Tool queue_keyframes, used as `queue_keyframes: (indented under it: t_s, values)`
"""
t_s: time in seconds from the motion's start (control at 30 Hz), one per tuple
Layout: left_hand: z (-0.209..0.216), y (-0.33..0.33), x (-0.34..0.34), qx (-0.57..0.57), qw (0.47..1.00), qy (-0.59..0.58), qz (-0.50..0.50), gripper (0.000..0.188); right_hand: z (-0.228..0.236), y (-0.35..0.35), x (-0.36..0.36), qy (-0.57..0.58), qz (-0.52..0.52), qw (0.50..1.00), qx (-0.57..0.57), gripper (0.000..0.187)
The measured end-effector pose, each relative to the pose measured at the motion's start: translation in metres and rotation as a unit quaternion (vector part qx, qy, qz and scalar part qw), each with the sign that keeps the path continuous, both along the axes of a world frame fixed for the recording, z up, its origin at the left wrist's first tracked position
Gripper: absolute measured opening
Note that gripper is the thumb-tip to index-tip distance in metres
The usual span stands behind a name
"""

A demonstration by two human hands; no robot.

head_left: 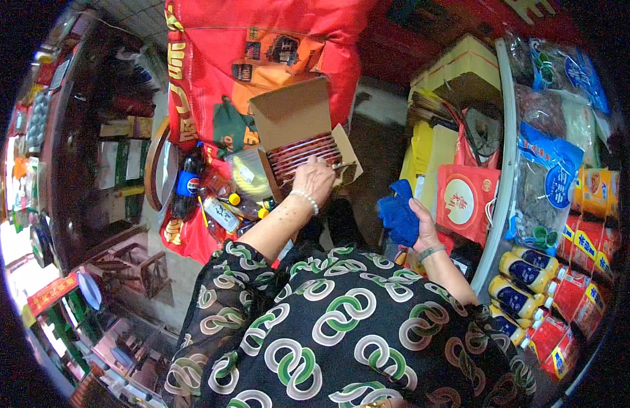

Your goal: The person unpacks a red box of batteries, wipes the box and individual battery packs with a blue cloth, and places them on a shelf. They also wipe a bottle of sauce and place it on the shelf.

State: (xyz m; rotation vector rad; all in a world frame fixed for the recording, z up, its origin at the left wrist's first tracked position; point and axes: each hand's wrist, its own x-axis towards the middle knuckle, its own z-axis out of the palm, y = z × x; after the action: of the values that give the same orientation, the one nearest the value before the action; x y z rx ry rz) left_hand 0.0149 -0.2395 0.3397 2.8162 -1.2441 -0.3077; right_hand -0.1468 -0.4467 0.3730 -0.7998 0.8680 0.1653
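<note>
An open cardboard box [294, 112] sits on a red-covered surface ahead of me, with its flap raised. Inside stands a tight row of thin dark-red packets [298, 155]. My left hand [313, 180] reaches over the box's near side, fingers bent down among the packets at its right end; the fingertips are partly hidden, and what they pinch is too small to name. Off to the right, my right hand [427, 228] is closed around a crumpled blue cloth [399, 214], held up near my body.
Bottles of dark drink [188, 180] and small yellow-capped bottles [248, 207] crowd left of the box on the red cover [213, 75]. A red gift bag [466, 204] stands to the right, beside a shelf of bagged goods [546, 183] and yellow bottles [515, 296]. A wooden stool [135, 262] is at left.
</note>
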Motion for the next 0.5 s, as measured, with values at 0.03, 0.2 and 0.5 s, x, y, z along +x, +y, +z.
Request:
queue_keyframes:
  t_s: [0.03, 0.2, 0.5]
  values:
    - [-0.004, 0.005, -0.001, 0.009, 1.000, 0.009, 0.005, 0.012, 0.000, -0.001, 0.000, -0.006, 0.005, 1.000, 0.004, 0.042]
    - [-0.020, 0.017, -0.002, -0.025, 1.000, -0.006, -0.018, 0.012, -0.001, -0.003, -0.001, -0.025, 0.016, 0.999, 0.013, 0.043]
    - [-0.027, 0.007, -0.005, -0.065, 0.998, 0.012, 0.006, 0.017, -0.001, 0.002, -0.003, -0.002, 0.028, 1.000, -0.002, 0.042]
